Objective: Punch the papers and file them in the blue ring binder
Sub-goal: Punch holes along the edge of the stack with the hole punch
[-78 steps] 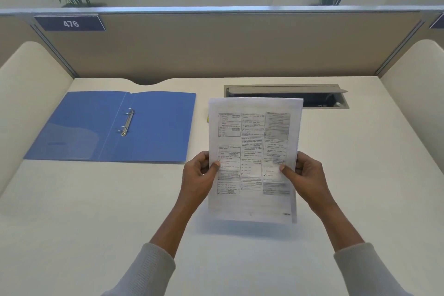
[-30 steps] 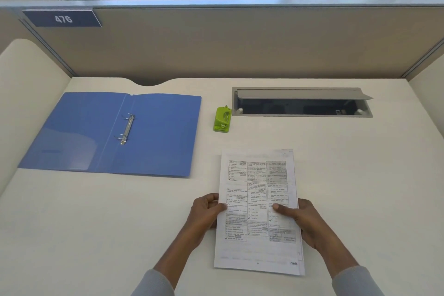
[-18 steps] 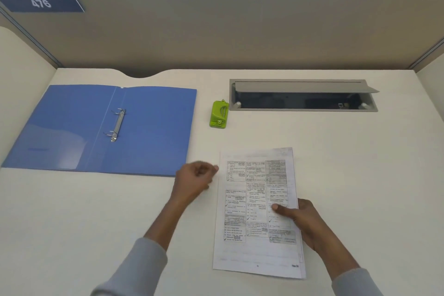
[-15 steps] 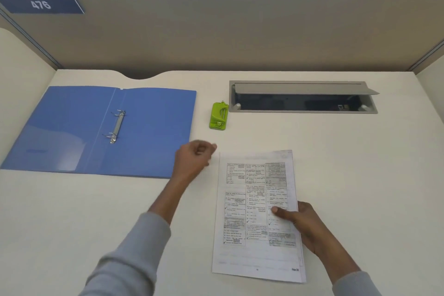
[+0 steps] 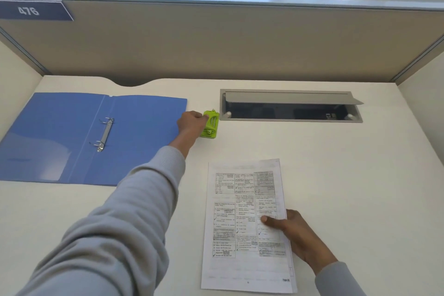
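– At the far side of the tabletop point(image 5: 360, 175), what has the left hand point(image 5: 192, 122) got to?

– It is stretched out to the green hole punch point(image 5: 211, 125), which stands between the blue ring binder point(image 5: 144, 132) and the cable hatch point(image 5: 290, 108). Its fingers are curled onto the punch's left edge. The punch sits on the surface, not yet lifted, as far as I can judge.

– And the right hand point(image 5: 298, 235)?

– It holds the papers point(image 5: 245, 211) by their right edge, thumb on top and the other fingers tucked at or under the edge. The stack lies flat and squared, near the person, well apart from the punch.

– So which step is this?

– Fetching the tool, I'd say. No holes show in the sheets, so nothing is punched or filed. The binder lies open and flat to the left, and its rings point(image 5: 105, 134) look closed, though they are too small to be sure.

– What does the next move call for?

– Bringing the punch over to the stack and feeding one long edge squarely into its slot. The right hand should keep the sheets aligned so the holes match. A small punch may not take the whole stack at once; that is a guess. Later the rings must be opened.
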